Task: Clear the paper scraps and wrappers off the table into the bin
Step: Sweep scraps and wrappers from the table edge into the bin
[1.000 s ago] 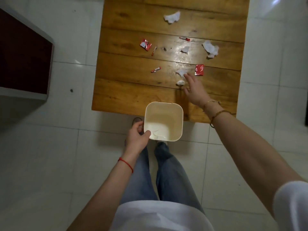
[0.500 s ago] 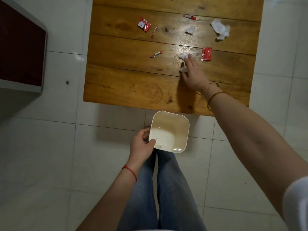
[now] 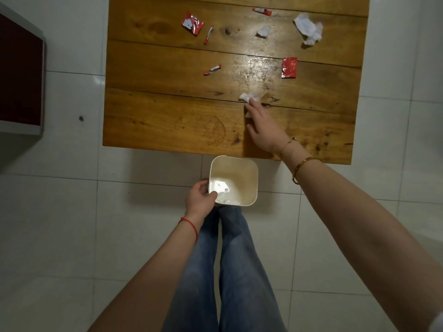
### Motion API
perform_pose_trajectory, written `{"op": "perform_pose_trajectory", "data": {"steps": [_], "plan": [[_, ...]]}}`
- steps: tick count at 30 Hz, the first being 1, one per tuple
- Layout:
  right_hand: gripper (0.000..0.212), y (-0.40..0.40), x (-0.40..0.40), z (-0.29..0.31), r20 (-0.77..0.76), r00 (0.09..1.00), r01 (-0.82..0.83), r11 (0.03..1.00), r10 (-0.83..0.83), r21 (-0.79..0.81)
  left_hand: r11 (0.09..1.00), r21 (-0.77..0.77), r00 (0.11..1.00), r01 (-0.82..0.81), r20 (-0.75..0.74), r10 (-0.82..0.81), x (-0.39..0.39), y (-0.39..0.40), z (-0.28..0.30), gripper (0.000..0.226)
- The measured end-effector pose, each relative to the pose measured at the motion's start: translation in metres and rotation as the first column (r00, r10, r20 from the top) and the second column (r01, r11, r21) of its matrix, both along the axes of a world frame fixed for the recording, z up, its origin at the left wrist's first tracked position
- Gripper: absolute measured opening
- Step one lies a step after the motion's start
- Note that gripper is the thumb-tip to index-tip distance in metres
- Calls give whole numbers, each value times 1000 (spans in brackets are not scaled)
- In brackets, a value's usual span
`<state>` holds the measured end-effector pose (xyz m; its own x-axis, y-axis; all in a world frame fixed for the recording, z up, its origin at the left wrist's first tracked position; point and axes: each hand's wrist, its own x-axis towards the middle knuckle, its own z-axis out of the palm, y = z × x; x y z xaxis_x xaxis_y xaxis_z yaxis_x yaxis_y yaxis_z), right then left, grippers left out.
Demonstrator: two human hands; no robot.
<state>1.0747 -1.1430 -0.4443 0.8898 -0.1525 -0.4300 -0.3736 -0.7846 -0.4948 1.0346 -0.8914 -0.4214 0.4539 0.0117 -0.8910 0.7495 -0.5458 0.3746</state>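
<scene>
On the wooden table [image 3: 167,111] my right hand [image 3: 262,127] lies flat, fingers stretched over a white paper scrap [image 3: 245,97], with a second small scrap [image 3: 248,114] under the fingers. It grips nothing. My left hand [image 3: 200,200] holds the cream square bin [image 3: 242,173] by its rim, just below the table's near edge. Farther back lie two red wrappers [image 3: 288,67] [image 3: 192,23], thin red-and-white strips [image 3: 212,69] [image 3: 208,35] [image 3: 262,12], a crumpled white paper [image 3: 308,27] and a small white scrap [image 3: 263,31].
A dark red cabinet [image 3: 19,73] with a pale frame stands at the left, apart from the table. White floor tiles [image 3: 72,212] surround the table. My legs in blue jeans [image 3: 230,259] are under the bin.
My right hand has slid the white scraps across the boards toward the table's near edge. The bin in my left hand has dropped from over the table edge to just below it.
</scene>
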Motion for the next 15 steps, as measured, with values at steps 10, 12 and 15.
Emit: {"op": "perform_pose_trajectory", "data": {"steps": [10, 12, 15], "plan": [[58, 45, -54, 6, 49, 996, -78, 992, 73, 103, 992, -40, 992, -116, -51, 114, -9, -5, -20, 48], [56, 55, -70, 8, 73, 988, -146, 984, 139, 103, 991, -40, 991, -126, -50, 124, -9, -6, -20, 43], [53, 70, -99, 13, 83, 961, -269, 961, 264, 64, 996, -19, 996, -89, -32, 88, -7, -7, -20, 36]]}}
